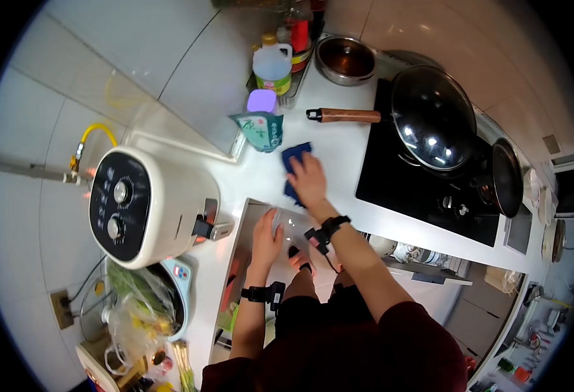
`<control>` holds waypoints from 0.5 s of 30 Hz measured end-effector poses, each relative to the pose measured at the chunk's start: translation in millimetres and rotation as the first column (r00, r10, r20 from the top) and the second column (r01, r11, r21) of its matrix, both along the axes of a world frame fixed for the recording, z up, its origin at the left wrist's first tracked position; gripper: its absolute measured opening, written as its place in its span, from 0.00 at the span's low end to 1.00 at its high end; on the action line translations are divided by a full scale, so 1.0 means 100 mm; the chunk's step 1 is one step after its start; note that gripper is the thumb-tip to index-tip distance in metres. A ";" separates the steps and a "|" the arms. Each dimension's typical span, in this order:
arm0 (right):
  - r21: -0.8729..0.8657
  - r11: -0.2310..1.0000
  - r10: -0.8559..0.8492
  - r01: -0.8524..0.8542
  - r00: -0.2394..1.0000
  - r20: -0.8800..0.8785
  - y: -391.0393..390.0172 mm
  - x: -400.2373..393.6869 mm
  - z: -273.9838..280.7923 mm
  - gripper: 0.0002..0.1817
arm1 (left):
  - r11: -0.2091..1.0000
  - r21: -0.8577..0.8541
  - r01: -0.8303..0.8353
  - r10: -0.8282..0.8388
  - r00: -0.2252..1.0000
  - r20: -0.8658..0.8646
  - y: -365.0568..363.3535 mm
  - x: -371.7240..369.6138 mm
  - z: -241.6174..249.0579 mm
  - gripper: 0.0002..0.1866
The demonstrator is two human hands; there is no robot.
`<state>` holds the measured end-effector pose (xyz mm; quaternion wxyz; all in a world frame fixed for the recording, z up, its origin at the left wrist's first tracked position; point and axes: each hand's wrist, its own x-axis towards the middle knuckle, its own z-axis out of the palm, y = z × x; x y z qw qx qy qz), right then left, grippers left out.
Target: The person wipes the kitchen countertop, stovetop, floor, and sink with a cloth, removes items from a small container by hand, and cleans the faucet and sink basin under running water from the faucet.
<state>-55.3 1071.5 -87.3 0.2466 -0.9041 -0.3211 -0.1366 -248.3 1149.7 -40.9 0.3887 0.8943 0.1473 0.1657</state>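
Observation:
A dark blue cloth (291,155) lies on the white counter, bunched beneath my right hand (309,183). The fingers of that hand press down on it and cover its middle part. My left hand (268,236) is at the counter's front edge, lower and to the left. Its fingers are stretched out and I see nothing held in them. Just beyond the cloth stands a teal pouch (261,130), with a purple-lidded container (262,100) behind it.
A black cooktop (391,173) at the right carries a lidded wok (432,117) and a smaller pan (507,178). Its wooden handle (349,115) points left over the counter. A cream air fryer (176,202) stands left. A metal bowl (345,60) sits at the back.

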 end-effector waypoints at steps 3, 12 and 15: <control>-0.024 0.978 -0.204 0.207 0.975 0.086 -0.34 0.66 0.01 0.26 | 0.995 -0.098 -0.007 0.001 0.998 -0.058 -0.01 0.00 0.01 0.21; -0.060 0.959 -0.280 0.276 0.957 -0.073 -0.54 1.07 0.18 0.18 | 0.984 -0.171 0.045 -0.058 0.996 -0.074 -0.14 -0.16 -0.17 0.21; -0.020 0.999 -0.045 0.042 0.980 -0.194 -0.61 0.17 0.13 0.21 | 0.970 -0.204 0.128 -0.136 0.990 -0.026 -0.24 0.05 -0.12 0.21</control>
